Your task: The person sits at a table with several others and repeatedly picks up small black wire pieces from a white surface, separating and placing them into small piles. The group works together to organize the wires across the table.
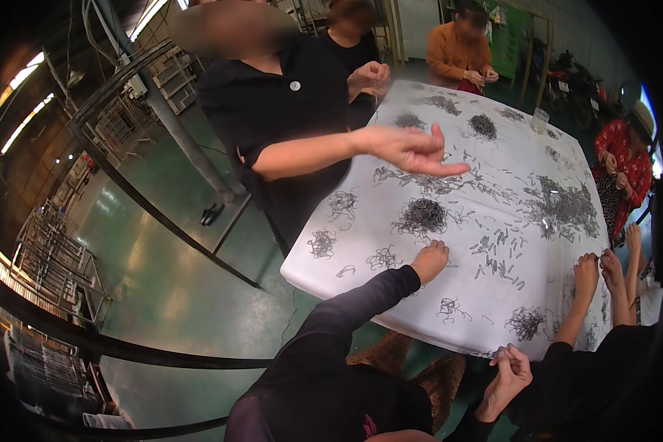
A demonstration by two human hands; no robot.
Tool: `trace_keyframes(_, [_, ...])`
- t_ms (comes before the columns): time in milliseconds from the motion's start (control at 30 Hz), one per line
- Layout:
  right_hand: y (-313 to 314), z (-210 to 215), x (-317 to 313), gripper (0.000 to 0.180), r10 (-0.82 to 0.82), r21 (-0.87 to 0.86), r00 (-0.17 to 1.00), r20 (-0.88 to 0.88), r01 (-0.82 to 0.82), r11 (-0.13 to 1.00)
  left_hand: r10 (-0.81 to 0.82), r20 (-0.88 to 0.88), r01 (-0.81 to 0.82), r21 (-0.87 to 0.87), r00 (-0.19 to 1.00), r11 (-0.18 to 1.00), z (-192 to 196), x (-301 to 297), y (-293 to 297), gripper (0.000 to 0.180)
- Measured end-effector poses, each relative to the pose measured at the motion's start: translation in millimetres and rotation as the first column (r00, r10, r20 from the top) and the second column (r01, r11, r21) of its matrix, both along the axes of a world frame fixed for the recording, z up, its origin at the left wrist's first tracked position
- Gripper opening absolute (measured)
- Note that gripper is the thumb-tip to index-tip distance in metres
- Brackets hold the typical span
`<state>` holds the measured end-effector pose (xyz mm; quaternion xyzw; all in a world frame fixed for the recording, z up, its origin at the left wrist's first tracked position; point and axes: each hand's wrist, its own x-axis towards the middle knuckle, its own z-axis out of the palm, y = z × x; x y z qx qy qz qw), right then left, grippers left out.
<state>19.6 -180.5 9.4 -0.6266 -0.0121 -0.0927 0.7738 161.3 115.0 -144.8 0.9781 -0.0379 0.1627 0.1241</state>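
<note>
My left hand reaches over the white tabletop, its fingers curled together at the near edge of a dense pile of small dark wire hooks. Whatever lies in those fingers is hidden. At the table's near edge, my right hand is closed in a pinch, and the thing in it is too small to make out. Beside it on the table is another heap of bent wire hooks. A few loose hooks lie between my two hands.
Across the table, a person in black stretches an arm over the hooks. At my right, a co-worker's hands work at the edge. Others stand farther round. A clear cup stands at the back. Dark metal bars cross the left side.
</note>
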Motion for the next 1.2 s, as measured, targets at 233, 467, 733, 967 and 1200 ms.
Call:
trace_keyframes(233, [-7.5, -3.0, -10.3, 0.017, 0.027, -0.016, 0.999, 0.017, -0.027, 0.999, -0.169, 0.206, 0.255, -0.540, 0.964, 0.802, 61.7, -24.1, -34.4, 0.010])
trace_keyframes(467, [-6.5, -14.5, -17.4, 0.018, 0.003, -0.025, 1.000, -0.001, -0.003, 1.000, -0.532, 0.178, 0.375, -0.881, 0.828, 0.289, 155.0, -129.5, -118.6, 0.013])
trace_keyframes(733, [-10.8, -22.4, -22.5, 0.017, -0.015, -0.074, 0.999, 0.045, 0.018, 0.997, -0.477, 0.324, 0.524, -0.762, 0.817, 0.381, 153.9, -158.3, -141.3, 0.013])
trace_keyframes(967, [-4.5, -18.2, -26.5, 0.025, -0.032, -0.131, 0.994, 0.108, 0.047, 0.990, -0.403, 0.287, 0.425, -0.851, 0.869, 0.309, 151.8, -159.5, -158.1, 0.012])
trace_keyframes(1200, [-33.5, -11.5, -26.3, 0.036, -0.154, -0.186, 0.970, 0.189, 0.190, 0.964, -0.395, 0.350, 0.484, -0.814, 0.849, 0.320, 155.0, -153.5, -164.4, 0.011])
